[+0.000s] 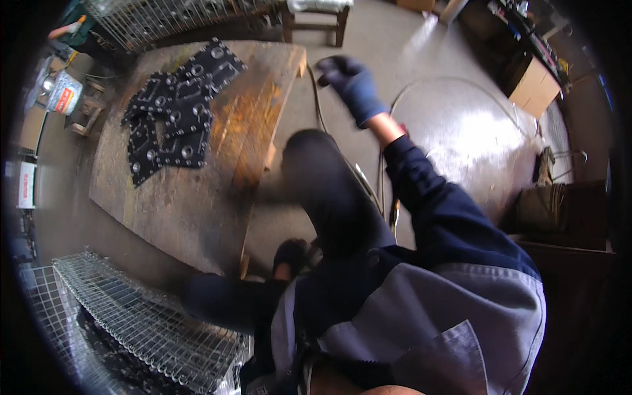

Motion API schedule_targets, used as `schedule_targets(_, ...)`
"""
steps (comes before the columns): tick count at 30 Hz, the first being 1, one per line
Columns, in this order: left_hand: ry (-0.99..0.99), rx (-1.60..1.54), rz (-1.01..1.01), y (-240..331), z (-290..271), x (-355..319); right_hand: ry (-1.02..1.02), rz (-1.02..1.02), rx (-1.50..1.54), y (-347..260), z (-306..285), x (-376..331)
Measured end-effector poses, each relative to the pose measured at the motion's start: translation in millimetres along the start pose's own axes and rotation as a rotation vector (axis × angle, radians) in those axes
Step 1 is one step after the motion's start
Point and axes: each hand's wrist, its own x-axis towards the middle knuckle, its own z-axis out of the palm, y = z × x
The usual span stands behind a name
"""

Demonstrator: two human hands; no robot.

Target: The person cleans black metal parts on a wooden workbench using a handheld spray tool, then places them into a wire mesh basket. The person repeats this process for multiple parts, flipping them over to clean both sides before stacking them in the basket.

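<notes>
My right hand (352, 87), in a dark blue knitted glove, is held out over the floor to the right of a wooden table (178, 217). Its fingers are loosely bent and somewhat blurred, with nothing visible in them. Close to my body is my left hand (290, 253), in a dark glove with a strip of bare wrist showing. Its fingers are too dark to make out. My dark trouser leg (316, 171) is blurred beside the table edge. Several flat black plates with round holes (191, 115) lie overlapping on the table's far left part, away from both hands.
A wire mesh basket (145, 322) with dark parts stands at the lower left, another wire basket (178, 23) beyond the table. A hose (317, 95) loops over the floor. Cardboard box (534, 89) at right, white bucket (64, 92) at left; a co-worker's arm (66, 29) at far left.
</notes>
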Motion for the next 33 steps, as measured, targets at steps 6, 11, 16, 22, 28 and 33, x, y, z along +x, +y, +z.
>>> schedule_targets(6,-0.009,0.001,-0.160,26,-3,-7,0.108,0.423,-0.945,195,-241,-107)
schedule_targets(11,0.116,0.159,0.005,5,-12,-5,-0.047,1.005,-1.239,289,-268,-228)
schedule_targets(16,0.110,0.202,-0.086,34,-28,-28,0.029,1.249,-1.319,337,-228,-284)
schedule_targets(22,-0.001,0.202,0.048,70,-15,-39,-0.090,1.236,-1.065,381,-236,-309)
schedule_targets(28,0.234,0.241,0.130,91,-8,-43,-0.151,1.137,-1.105,380,-268,-297)
schedule_targets(33,0.312,0.299,0.169,45,24,-4,0.331,1.166,-1.011,307,-317,-259)
